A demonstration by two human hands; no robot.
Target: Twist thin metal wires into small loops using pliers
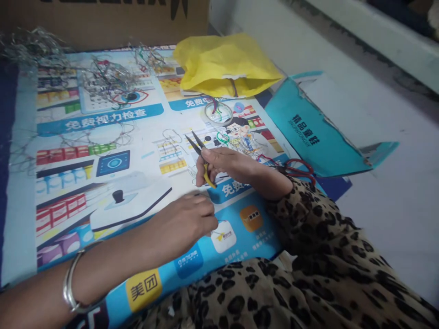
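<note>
My right hand [228,163] is closed round small pliers [207,171] with yellow handles. Their dark, pointed jaws are parted and point up and left. Just below and to the left, my left hand [192,214] has its fingers curled over the printed sheet [137,160]. A thin wire shows at its fingertips, too fine to follow. Loose thin wires [171,139] lie left of the pliers' jaws, and more wires [245,148] lie beyond my right hand. Red-handled scissors [298,169] rest beside my right wrist.
Tangled wire bundles [106,77] and silvery strands [36,48] lie at the back left. A yellow bag [228,61] is at the back, with a clear tape roll [218,112] before it. A teal box [305,128] stands right; a cardboard box [103,23] stands behind.
</note>
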